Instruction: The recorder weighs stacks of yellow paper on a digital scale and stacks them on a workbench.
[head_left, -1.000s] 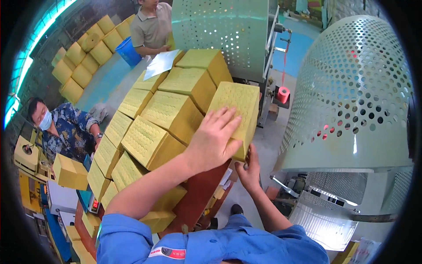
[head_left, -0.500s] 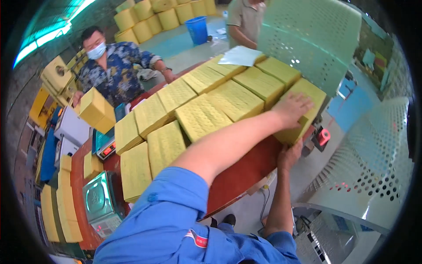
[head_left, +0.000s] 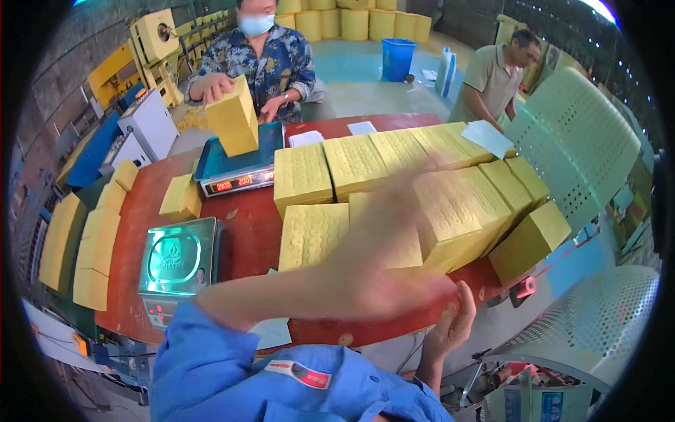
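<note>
Over the front row of yellow paper blocks (head_left: 450,211), my left hand (head_left: 390,274) is smeared by motion. Its fingers look stretched out, and I see nothing held in it. My right hand (head_left: 453,325) is raised by the table's near edge, loosely curled and empty, just below the left. A yellow block at the row's right end (head_left: 531,243) leans at the table edge, apart from both hands. The blocks stand in two rows, their tops marked with small embossed shapes. My left forearm and hand hide part of the front row.
Across the red table (head_left: 133,232), a masked co-worker holds a yellow block (head_left: 235,119) on a lit scale (head_left: 239,181). A second scale (head_left: 179,260) is at the left. Perforated green panels (head_left: 573,151) flank the right side. Another person stands at the far right.
Both my hands have come off the yellow block at the right end; my left hand has drawn back. The co-worker's block has moved onto the scale. My view has turned.
</note>
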Demonstrator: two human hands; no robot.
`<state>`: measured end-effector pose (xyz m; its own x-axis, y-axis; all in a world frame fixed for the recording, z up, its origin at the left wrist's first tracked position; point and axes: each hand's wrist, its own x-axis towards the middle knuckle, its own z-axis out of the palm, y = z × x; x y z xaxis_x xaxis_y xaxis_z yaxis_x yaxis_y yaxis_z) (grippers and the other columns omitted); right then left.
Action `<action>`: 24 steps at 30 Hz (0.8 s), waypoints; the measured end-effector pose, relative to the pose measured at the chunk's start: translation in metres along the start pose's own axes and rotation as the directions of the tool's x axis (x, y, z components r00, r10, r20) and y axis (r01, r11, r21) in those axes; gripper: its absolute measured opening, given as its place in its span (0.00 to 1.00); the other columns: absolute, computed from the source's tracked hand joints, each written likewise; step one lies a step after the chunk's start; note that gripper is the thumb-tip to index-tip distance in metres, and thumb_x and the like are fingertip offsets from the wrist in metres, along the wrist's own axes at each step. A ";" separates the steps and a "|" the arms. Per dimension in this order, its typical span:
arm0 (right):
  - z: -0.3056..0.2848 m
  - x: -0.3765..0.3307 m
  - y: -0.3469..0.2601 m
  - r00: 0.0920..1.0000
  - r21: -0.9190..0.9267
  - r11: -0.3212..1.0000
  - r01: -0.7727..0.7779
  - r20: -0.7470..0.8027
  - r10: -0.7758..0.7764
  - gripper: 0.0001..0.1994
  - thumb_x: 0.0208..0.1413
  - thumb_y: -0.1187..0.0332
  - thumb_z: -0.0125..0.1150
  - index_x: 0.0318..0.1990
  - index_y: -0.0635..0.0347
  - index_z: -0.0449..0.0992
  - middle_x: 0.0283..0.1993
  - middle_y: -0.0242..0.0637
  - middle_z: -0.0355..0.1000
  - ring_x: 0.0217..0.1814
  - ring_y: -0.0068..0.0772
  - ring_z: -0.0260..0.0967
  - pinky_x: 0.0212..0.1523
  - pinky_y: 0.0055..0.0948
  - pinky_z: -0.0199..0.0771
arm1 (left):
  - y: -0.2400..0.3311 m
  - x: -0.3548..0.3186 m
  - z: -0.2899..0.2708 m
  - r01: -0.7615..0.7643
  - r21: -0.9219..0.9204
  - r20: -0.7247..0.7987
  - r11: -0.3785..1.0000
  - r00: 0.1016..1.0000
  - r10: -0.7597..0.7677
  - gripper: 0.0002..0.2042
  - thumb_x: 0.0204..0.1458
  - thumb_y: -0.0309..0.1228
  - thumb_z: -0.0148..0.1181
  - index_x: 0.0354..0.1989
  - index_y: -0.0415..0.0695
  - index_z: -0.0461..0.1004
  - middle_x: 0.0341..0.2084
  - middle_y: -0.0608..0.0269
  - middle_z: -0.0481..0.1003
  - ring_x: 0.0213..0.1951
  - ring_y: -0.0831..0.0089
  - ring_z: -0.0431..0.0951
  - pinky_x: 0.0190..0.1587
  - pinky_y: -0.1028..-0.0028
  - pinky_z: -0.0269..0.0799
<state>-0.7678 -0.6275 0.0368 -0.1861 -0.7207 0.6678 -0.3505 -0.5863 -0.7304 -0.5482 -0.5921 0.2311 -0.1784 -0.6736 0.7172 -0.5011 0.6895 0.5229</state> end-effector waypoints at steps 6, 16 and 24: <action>0.050 0.086 -0.074 0.879 0.368 0.888 0.275 0.277 -0.388 0.21 0.49 0.84 0.52 0.53 0.72 0.71 0.51 0.52 0.74 0.54 0.44 0.72 0.57 0.37 0.69 | -0.136 -0.134 -0.092 0.572 -0.665 -0.400 0.480 0.270 -0.876 0.35 0.57 0.51 0.58 0.67 0.43 0.59 0.65 0.52 0.60 0.63 0.61 0.64 0.62 0.62 0.61; 0.177 0.438 0.107 0.711 -0.249 0.846 0.472 0.674 -0.198 0.30 0.48 0.52 0.67 0.55 0.63 0.71 0.43 0.49 0.76 0.46 0.48 0.74 0.47 0.41 0.71 | -0.243 -0.156 -0.098 0.532 -0.822 -0.022 0.201 0.323 -0.946 0.41 0.50 0.55 0.65 0.64 0.36 0.64 0.59 0.55 0.69 0.58 0.64 0.71 0.63 0.62 0.63; 0.141 0.497 0.273 0.328 -0.471 0.823 -0.318 0.760 0.562 0.23 0.52 0.48 0.67 0.46 0.57 0.80 0.37 0.31 0.75 0.37 0.27 0.70 0.37 0.30 0.72 | -0.182 -0.129 -0.088 0.634 -0.773 -0.029 0.035 0.020 -0.999 0.31 0.59 0.52 0.53 0.65 0.46 0.64 0.60 0.54 0.69 0.59 0.59 0.71 0.62 0.59 0.65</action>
<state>-0.8269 -1.1977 0.1491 0.4394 -0.8465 -0.3006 -0.6618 -0.0788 -0.7456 -0.3595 -0.6072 0.0838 0.5220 -0.6946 -0.4950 0.5236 -0.1972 0.8289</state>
